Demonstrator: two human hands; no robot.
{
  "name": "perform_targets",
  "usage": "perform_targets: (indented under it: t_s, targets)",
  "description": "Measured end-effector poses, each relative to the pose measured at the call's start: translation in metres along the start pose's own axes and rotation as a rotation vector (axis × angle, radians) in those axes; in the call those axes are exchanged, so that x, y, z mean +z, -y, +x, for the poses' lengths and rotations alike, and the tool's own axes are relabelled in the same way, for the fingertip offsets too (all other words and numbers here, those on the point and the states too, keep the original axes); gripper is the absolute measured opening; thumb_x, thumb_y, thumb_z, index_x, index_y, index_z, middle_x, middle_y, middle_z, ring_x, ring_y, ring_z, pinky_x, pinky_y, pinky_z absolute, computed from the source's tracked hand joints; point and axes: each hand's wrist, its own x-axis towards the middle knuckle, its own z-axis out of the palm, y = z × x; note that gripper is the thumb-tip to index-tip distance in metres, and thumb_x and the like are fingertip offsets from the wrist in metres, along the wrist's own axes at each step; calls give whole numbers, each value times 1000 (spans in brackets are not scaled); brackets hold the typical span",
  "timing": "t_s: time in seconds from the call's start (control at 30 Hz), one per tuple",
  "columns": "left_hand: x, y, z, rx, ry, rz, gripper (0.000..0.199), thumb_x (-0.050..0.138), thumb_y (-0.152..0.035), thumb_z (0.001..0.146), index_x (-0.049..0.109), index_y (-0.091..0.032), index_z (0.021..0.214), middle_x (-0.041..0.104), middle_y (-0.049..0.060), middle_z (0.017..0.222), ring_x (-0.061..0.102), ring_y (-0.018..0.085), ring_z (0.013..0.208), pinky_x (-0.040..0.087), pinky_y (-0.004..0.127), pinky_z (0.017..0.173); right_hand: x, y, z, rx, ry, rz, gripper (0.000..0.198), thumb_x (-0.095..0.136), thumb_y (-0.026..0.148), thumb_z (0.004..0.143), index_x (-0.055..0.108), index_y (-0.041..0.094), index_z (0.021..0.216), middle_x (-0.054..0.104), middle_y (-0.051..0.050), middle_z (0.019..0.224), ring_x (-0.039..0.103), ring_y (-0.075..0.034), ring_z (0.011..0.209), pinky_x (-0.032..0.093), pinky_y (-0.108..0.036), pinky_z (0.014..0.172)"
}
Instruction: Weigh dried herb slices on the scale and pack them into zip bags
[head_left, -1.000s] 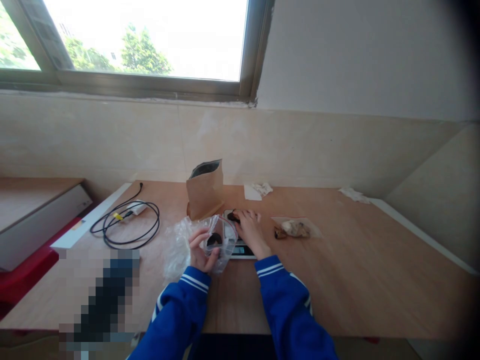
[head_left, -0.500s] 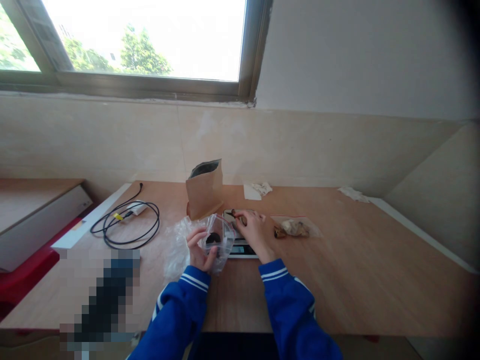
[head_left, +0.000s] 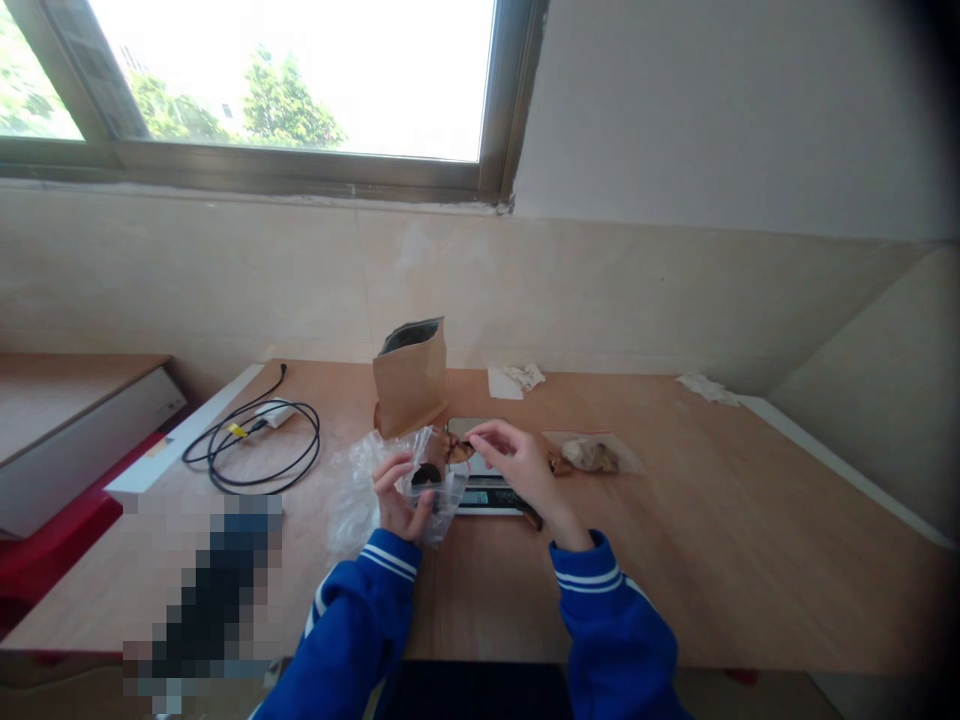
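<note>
My left hand is closed on a clear zip bag, with a brown, dark-ended piece showing at it. Pinched in the fingertips of my right hand is a wrinkled brown dried piece, held at the bag's upper right edge. Below both hands lies a flat digital scale with a lit display, its pan partly hidden. A dark curved piece lies at the scale's right front corner. Right of my right hand, a flat clear bag holds pale and brown dried pieces.
An open kraft paper pouch stands behind the zip bag. Crumpled tissue lies near the wall. To the left are a coiled black cable, a white adapter and a blurred-out dark object.
My right hand has moved slightly right and a brown dried piece now shows at its fingertips by the bag. A dark curved piece now shows at the scale's corner. My left hand stays put.
</note>
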Motion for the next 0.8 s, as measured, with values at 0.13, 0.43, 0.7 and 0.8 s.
perform_targets:
  t_s: [0.13,0.43,0.7,0.8]
  targets:
    - [0,0,0,18,1,1,38,56,-31,79,44,-21,114,52,9,110,54,24,101,47,43,81,5,-2,-4,42,130,-38,30,54,46,83,67,20,89,69,-2,79,63,-17,73,50,-28,65]
    - [-1,-1,-2,10,15,-4,37,57,-30,78,44,-20,112,52,9,109,54,24,99,49,44,79,-6,-51,6,-154,-217,-581,25,45,28,87,64,17,100,65,-10,100,58,-21,91,45,-35,83]
    - [-1,-3,0,-8,12,-6,36,55,-33,80,44,-20,112,52,9,109,54,24,99,48,43,80,-2,-87,-3,-88,-198,-953,17,50,18,83,61,19,96,65,-8,95,55,-24,92,37,-35,78]
    - [0,-3,2,-10,-4,-9,35,55,-33,81,44,-22,113,51,9,110,53,24,101,46,45,82,-2,-86,-1,-82,-223,-921,12,49,17,83,60,19,88,65,-7,90,57,-22,87,37,-32,76]
